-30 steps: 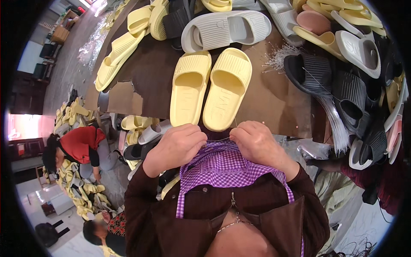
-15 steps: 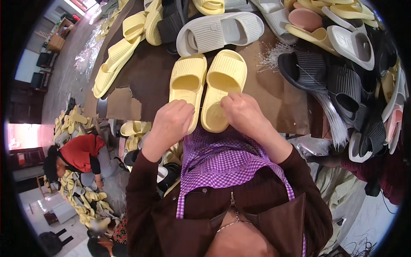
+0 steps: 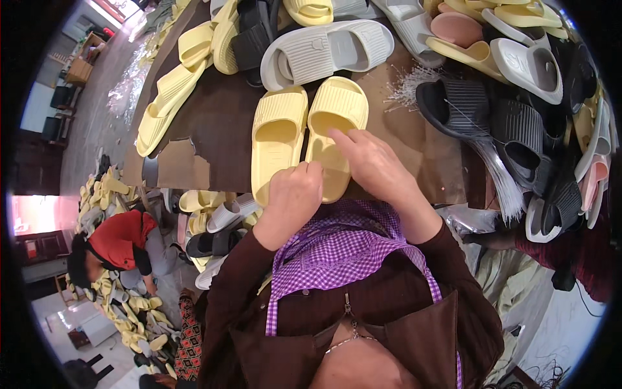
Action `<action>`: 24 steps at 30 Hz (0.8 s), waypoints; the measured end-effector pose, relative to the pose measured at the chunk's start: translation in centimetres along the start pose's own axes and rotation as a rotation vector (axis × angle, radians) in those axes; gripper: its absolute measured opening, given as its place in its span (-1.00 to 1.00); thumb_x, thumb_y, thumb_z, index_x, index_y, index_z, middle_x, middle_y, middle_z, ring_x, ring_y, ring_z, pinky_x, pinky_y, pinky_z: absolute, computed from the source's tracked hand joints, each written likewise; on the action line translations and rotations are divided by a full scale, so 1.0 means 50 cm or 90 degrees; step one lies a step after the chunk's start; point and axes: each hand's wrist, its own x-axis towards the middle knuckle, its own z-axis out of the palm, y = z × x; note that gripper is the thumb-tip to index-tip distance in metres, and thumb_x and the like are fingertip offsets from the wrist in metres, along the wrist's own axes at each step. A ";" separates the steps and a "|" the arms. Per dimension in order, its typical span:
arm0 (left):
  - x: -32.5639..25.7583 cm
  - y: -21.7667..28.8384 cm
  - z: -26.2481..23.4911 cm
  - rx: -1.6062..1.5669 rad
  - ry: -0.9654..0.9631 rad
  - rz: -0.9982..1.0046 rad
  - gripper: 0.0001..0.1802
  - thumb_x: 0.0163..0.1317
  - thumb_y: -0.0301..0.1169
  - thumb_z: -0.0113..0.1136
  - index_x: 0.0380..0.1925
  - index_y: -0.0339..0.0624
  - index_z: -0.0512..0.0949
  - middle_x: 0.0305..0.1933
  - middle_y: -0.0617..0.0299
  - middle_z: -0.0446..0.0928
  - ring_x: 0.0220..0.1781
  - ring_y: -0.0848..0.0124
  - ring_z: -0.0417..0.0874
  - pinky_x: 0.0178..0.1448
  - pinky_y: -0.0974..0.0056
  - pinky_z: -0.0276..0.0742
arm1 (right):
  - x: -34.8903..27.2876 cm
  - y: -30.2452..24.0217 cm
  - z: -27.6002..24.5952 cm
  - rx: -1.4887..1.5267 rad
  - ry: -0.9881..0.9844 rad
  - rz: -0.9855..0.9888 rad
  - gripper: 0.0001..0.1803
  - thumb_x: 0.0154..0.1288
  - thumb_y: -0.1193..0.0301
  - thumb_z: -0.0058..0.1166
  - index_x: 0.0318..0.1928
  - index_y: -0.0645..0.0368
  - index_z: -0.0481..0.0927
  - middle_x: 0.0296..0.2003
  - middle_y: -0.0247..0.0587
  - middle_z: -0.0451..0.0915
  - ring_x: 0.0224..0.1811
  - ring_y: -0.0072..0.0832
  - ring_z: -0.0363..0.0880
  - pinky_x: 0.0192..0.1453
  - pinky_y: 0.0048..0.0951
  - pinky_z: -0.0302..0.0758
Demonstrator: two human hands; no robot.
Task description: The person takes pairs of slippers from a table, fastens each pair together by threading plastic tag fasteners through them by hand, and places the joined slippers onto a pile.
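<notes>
Yellow ribbed slide sandals (image 3: pixel 277 139) below! Curling left hand (image 3: pixel 296 189) fist-like by the heels, bending right hand (image 3: pixel 374 159) above one footbed (image 3: pixel 324 150)—can't tell if gripping anything.

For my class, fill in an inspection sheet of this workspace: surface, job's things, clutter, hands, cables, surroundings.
Surface: brown table, with a lighter ragged-edged patch near its front left.
Job's things: left yellow slipper and right yellow slipper side by side, strap ends away from the wearer.
Clutter: grey slipper lying crosswise beyond them; black slippers and a bundle of white strands at right.
Hands: left hand, fingers curled, at the slippers' heel ends; right hand over the right yellow slipper. Whether either grips anything: cannot tell.
Cables: thin dark cord at far right; its use cannot be told.
Surroundings: person in red bending beside a heap of slippers at left.
</notes>
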 end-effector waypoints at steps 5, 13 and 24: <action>0.014 0.005 0.015 0.052 0.000 -0.013 -0.88 0.10 -0.52 0.10 -0.58 -0.23 0.42 -0.66 0.09 0.44 -0.61 0.16 0.54 -0.51 0.20 0.46 | 0.014 0.046 -0.041 0.012 0.015 0.066 -0.65 0.12 0.59 -0.09 -0.03 0.27 0.48 -0.23 0.05 0.54 -0.12 -0.05 0.51 -0.05 -0.21 0.45; 0.025 0.012 0.028 0.069 0.032 0.014 -0.85 0.05 -0.56 0.10 -0.62 -0.18 0.36 -0.68 0.12 0.40 -0.63 0.20 0.53 -0.53 0.21 0.45 | 0.155 0.147 0.025 0.071 0.188 0.096 -0.76 0.25 0.38 0.00 -0.13 0.23 0.56 -0.31 0.09 0.60 -0.23 -0.02 0.56 -0.12 -0.22 0.47; -0.021 0.008 -0.013 0.063 0.089 -0.003 -0.93 0.07 -0.53 0.12 -0.53 -0.21 0.43 -0.60 0.15 0.41 -0.54 0.23 0.51 -0.42 0.23 0.41 | 0.196 0.168 0.048 0.151 -0.023 0.198 -0.77 0.18 0.38 0.02 -0.27 0.28 0.64 -0.40 0.07 0.62 -0.32 -0.21 0.64 -0.20 -0.29 0.50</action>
